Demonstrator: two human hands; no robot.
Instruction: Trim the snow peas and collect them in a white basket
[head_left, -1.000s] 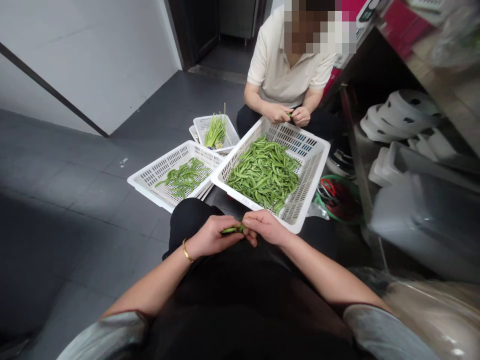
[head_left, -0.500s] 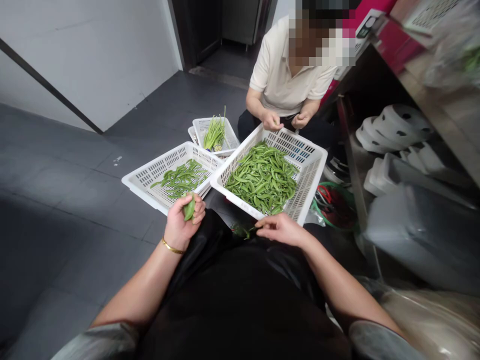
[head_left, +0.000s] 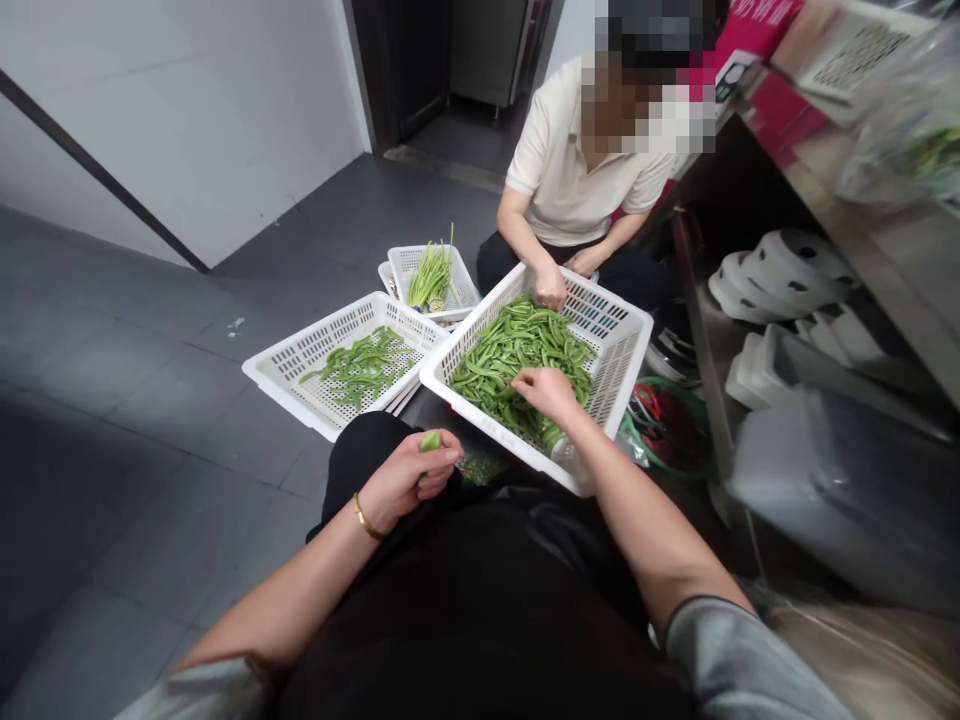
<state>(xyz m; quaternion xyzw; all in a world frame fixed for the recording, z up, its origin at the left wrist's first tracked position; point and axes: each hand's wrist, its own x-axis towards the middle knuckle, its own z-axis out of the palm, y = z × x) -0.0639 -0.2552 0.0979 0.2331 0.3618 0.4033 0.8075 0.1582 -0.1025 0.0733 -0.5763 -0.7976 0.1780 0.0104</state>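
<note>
My left hand (head_left: 412,472), with a gold bracelet at its wrist, is closed around a green snow pea pod (head_left: 430,441) above my lap. Part of the pod sticks out over the thumb. My right hand (head_left: 551,393) reaches over the near side of a large white slotted basket (head_left: 491,428) holding a heap of snow peas (head_left: 517,345). Its fingers are bent together at the heap's surface; what they pinch, if anything, is hidden. Left of it, a second white basket (head_left: 281,388) holds a thinner layer of pods (head_left: 360,362).
Across from me a person (head_left: 574,170) in a cream shirt has one hand (head_left: 551,287) in the large basket. Behind stands a smaller basket (head_left: 469,290) with green stalks (head_left: 431,275). At right are a green-rimmed basket (head_left: 701,465) and a metal shelf with plastic containers (head_left: 780,270).
My right hand has moved from my lap up over the heap. The left hand has come down and right, still holding the pod. The other person's hand has reached into the large basket.
</note>
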